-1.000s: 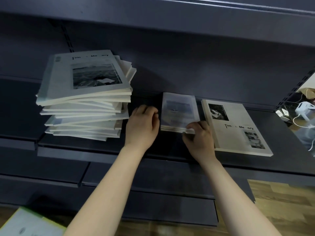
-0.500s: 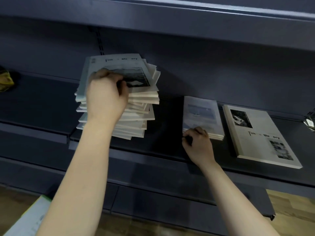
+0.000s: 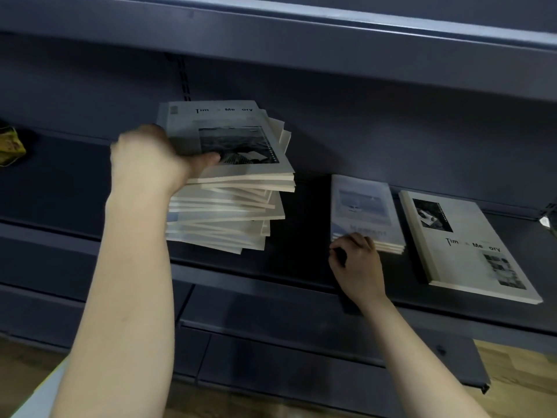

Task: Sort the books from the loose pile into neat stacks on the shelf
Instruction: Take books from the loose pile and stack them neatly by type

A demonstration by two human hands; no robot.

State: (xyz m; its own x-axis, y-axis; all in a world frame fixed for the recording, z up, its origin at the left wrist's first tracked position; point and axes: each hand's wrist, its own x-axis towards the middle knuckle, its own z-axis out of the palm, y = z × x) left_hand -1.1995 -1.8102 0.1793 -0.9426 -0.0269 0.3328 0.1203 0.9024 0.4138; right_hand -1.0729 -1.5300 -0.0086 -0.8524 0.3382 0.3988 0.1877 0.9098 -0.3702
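A loose, fanned pile of pale books (image 3: pixel 229 212) stands on the dark shelf (image 3: pixel 301 267). My left hand (image 3: pixel 150 161) grips the left edge of the pile's top book (image 3: pixel 238 137), thumb lying on its cover. To the right lies a short neat stack of small bluish books (image 3: pixel 361 206). My right hand (image 3: pixel 355 260) rests with curled fingers at that stack's near left corner; whether it pinches a book I cannot tell. Further right a large white book (image 3: pixel 464 245) lies flat.
A shelf board (image 3: pixel 301 40) hangs overhead. A yellowish crumpled object (image 3: pixel 10 144) sits on the shelf at far left. Lower shelf tiers (image 3: pixel 271 342) jut out beneath my arms, with wooden floor (image 3: pixel 518 366) below at right.
My left hand left the small stack, rose to the top of the tall pile and now grips its top book at the left edge. My right hand stayed at the small stack.
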